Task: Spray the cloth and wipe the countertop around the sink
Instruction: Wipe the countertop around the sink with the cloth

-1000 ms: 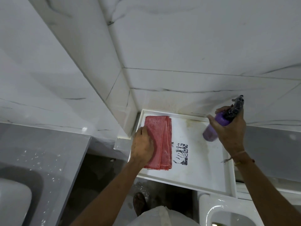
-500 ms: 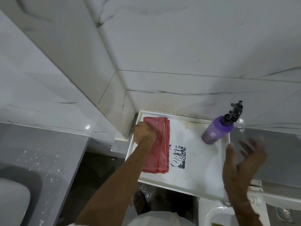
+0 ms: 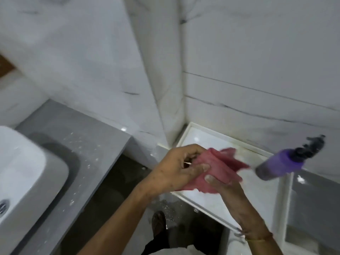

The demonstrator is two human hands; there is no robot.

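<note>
In the head view, the pink cloth [image 3: 219, 172] is held up in both hands, to the right of the sink [image 3: 20, 168]; the left hand [image 3: 176, 170] and right hand [image 3: 226, 188] are each clenched on it; the purple spray bottle [image 3: 283, 164] is left standing farther right; the cloth should be bunched flat, then carried to the grey bench [image 3: 88, 150] beside the sink and rubbed across it.

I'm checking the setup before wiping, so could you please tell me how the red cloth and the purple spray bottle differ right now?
The red cloth is held up, bunched, in both the left hand and the right hand; the purple spray bottle stands untouched on the white ledge. The cloth is soft and crumpled, the bottle rigid with a black nozzle. Both sit over the ledge.
</note>
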